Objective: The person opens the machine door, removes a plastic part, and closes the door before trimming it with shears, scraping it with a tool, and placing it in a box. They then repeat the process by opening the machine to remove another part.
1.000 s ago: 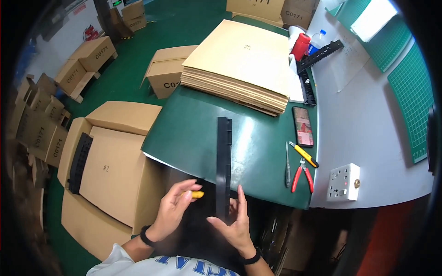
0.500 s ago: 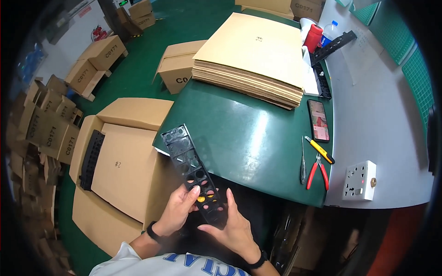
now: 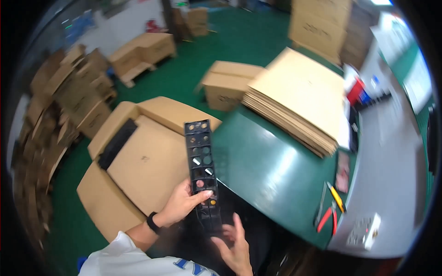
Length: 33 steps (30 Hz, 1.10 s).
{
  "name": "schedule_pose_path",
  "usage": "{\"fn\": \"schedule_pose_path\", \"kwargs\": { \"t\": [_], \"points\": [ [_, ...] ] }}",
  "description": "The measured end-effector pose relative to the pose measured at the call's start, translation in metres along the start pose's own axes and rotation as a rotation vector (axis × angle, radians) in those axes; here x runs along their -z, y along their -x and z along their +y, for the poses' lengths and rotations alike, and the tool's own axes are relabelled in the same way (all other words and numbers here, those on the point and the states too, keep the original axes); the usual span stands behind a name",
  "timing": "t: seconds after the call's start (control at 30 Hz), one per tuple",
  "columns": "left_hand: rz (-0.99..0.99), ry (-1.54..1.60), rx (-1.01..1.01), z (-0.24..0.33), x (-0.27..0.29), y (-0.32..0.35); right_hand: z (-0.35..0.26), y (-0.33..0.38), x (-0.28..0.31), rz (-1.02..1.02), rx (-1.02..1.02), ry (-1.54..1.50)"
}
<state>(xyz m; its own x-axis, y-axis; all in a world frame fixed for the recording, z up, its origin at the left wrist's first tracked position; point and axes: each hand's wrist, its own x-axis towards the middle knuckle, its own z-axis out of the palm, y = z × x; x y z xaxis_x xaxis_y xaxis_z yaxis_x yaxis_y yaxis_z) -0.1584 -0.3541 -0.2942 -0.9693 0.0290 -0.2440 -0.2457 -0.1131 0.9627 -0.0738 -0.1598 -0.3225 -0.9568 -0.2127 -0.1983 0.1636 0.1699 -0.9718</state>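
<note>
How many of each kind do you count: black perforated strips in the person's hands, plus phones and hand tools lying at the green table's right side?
Black perforated strip: 1
Phone: 1
Yellow cutter: 1
Red-handled pliers: 1
Slim screwdriver-like tool: 1
Total: 5

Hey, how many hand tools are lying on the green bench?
3, all toward the right of the bench: a slim screwdriver-like tool, a yellow cutter to its right, and red-handled pliers lower in the picture. Others could be hidden behind the cardboard stack.
</note>
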Motion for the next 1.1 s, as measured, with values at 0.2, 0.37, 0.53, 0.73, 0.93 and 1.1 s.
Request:
{"fn": "schedule_pose_path", "kwargs": {
  "t": [0.2, 0.37, 0.53, 0.73, 0.93, 1.1],
  "points": [
    [0.583, -0.97, -0.536, 0.059, 0.116, -0.009, 0.01, 0.01, 0.012, 0.191, -0.005, 0.003],
    [0.794, -1.343, -0.297, 0.068, 0.227, -0.012, 0.03, 0.006, 0.016, 0.124, 0.097, 0.113],
    [0.792, -1.423, -0.024, 0.002, 0.332, -0.043, 0.028, 0.001, 0.005, 0.056, 0.089, 0.238],
    [0.96, -1.532, 0.024, -0.063, 0.4, -0.092, 0.091, -0.004, 0.011, 0.077, 0.067, 0.326],
    [1.128, -1.66, 0.001, -0.072, 0.412, -0.114, 0.111, -0.014, 0.024, -0.021, -0.06, 0.393],
    [1.219, -1.583, 0.103, -0.077, 0.404, -0.101, 0.121, -0.019, 0.029, -0.075, 0.134, 0.489]
  ]
}}
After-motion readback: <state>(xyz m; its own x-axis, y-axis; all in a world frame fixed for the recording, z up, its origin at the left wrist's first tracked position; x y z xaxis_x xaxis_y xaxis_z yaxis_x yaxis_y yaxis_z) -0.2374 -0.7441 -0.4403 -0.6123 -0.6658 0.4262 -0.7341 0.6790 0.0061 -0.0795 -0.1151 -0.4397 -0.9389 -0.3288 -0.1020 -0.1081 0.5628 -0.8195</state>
